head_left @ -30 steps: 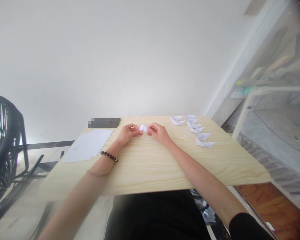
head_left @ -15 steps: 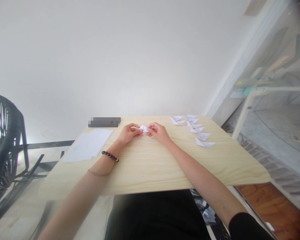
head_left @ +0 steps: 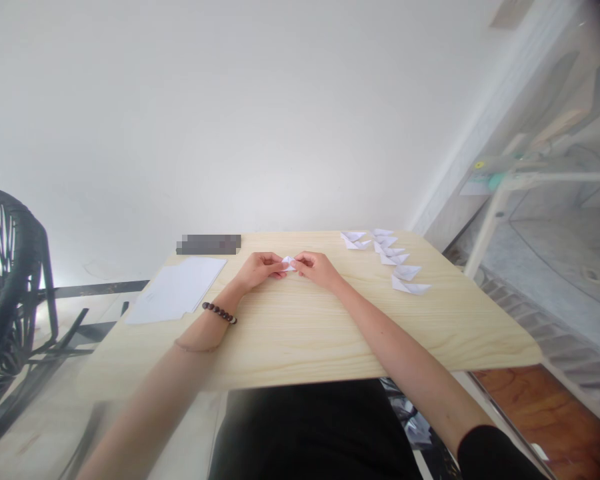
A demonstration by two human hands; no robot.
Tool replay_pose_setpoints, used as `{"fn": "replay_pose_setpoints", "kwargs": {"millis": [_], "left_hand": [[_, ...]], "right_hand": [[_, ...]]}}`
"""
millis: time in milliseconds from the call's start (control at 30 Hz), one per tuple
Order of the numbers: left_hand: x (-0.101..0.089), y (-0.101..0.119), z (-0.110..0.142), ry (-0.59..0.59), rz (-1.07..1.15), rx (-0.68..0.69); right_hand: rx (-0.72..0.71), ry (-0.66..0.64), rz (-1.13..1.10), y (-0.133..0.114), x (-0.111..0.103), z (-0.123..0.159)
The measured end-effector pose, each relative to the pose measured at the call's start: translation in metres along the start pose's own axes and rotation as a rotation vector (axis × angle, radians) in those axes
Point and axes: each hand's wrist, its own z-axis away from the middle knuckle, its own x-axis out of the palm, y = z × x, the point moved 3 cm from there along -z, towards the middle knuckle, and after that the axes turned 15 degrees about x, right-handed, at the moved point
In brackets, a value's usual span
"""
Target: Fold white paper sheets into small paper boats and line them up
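Forearms [head_left: 180, 370] [head_left: 385, 330] converge, both hands [head_left: 256, 271] [head_left: 320, 269] pinching folded paper [head_left: 289, 261].

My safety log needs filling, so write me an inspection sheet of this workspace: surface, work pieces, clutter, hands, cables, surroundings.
Surface: pale wood-look table.
Work pieces: small white folded piece between the hands; several folded papers at right; white sheets at left.
Clutter: dark item at back left, pixelated, unreadable.
Hands: left hand and right hand both pinch the folded piece.
Cables: none seen on the table; far right too blurred to tell.
Surroundings: pale wall behind, dark chair at left.
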Motion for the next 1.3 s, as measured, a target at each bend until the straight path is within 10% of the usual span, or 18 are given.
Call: {"fn": "replay_pose_setpoints", "kwargs": {"millis": [700, 1300], "left_hand": [[0.0, 0.006, 0.001, -0.044, -0.231, 0.133], [0.007, 0.014, 0.001, -0.051, -0.404, 0.453]], "right_hand": [[-0.052, -0.028, 0.114, -0.006, 0.002, 0.005], [0.181, -0.017, -0.366, 0.018, -0.002, -0.008]]}}
